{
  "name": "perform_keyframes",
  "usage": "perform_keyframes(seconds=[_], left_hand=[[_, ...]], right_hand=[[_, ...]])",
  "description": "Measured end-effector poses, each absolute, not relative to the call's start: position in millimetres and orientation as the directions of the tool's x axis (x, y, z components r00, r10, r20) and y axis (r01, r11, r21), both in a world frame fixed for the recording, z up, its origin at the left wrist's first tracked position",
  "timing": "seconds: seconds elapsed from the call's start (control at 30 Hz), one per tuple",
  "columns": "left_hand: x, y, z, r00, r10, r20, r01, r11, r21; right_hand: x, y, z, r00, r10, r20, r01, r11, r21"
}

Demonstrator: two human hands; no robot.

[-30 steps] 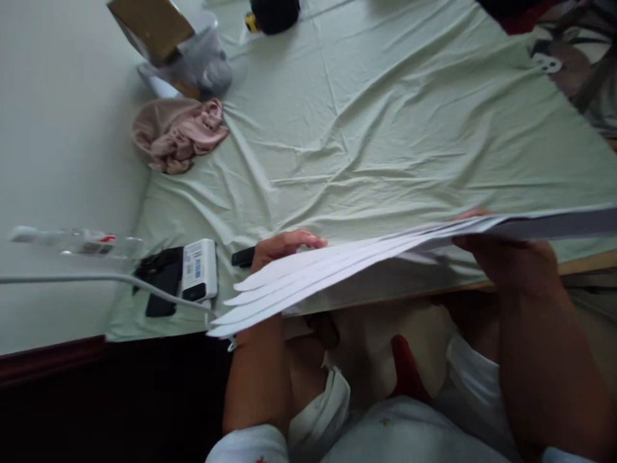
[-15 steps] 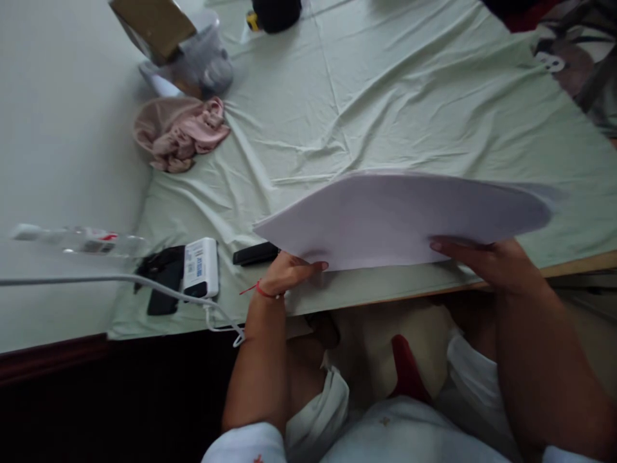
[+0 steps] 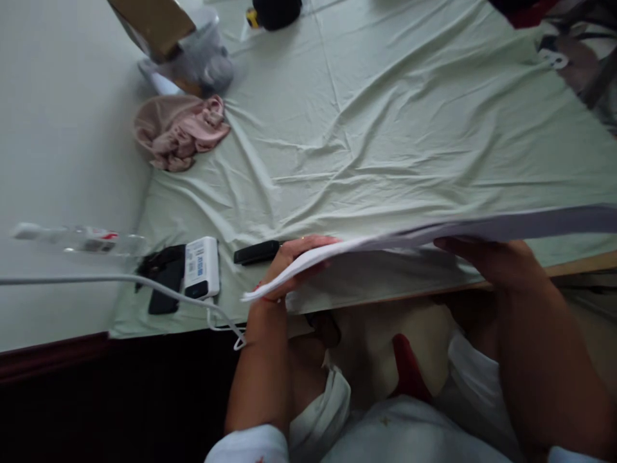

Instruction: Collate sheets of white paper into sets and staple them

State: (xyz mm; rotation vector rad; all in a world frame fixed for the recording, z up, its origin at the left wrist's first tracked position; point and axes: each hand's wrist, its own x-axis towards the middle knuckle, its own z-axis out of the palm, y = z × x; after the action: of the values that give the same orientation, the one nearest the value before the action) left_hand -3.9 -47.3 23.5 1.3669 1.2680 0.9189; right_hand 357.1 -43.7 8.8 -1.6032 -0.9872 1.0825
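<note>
A stack of white paper sheets (image 3: 385, 242) stands nearly edge-on above the front of the table, its left end bent down toward me. My left hand (image 3: 301, 254) is closed on the paper near that left end, with fingers on the far side and the thumb on the near side. My right hand (image 3: 491, 260) grips the sheets farther right, thumb against the near face and its other fingers hidden. Just left of my left hand lies a black stapler-like object (image 3: 256, 253), partly covered by the hand.
A white power bank (image 3: 201, 267) with a cable, a dark phone (image 3: 166, 289) and a clear bottle (image 3: 96, 241) are at the left. Pink cloth (image 3: 186, 132) and a plastic bag (image 3: 212, 64) lie farther back on the green tablecloth (image 3: 409, 116). The table's front edge runs below my hands.
The paper has tipped from showing its broad face to nearly edge-on. Its left end has swung down over my left wrist, and its right end extends farther right.
</note>
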Motion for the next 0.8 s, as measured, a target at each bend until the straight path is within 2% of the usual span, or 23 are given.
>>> perform_keyframes(seconds=[0.17,0.3,0.4,0.53,0.7,0.8], left_hand=[[-6.0,-48.9,11.1,0.142,0.979,-0.147,0.329,0.093,0.940],[-4.9,-49.9,7.1,0.023,0.992,-0.127,0.391,0.108,0.914],[-5.5,-48.5,7.3,0.024,0.995,-0.097,0.374,0.081,0.924],[-9.0,-47.5,6.7,0.082,0.988,-0.127,0.329,0.093,0.940],[-7.8,-49.0,-2.5,-0.098,0.995,-0.034,0.407,0.071,0.911],[-1.6,-49.2,-7.3,-0.122,0.990,-0.068,0.293,0.101,0.951]], right_hand=[[354.2,-41.2,5.3,0.301,0.923,-0.239,0.218,-0.311,-0.925],[353.6,-39.5,2.6,0.298,0.942,-0.156,0.288,-0.245,-0.926],[354.2,-39.1,0.7,0.301,0.949,-0.099,0.303,-0.193,-0.933],[354.6,-38.3,0.0,0.259,0.958,-0.119,0.286,-0.194,-0.938],[351.7,-36.6,7.0,0.216,0.964,-0.153,0.272,-0.210,-0.939],[350.1,-34.5,14.5,0.096,0.963,-0.253,0.233,-0.268,-0.935]])
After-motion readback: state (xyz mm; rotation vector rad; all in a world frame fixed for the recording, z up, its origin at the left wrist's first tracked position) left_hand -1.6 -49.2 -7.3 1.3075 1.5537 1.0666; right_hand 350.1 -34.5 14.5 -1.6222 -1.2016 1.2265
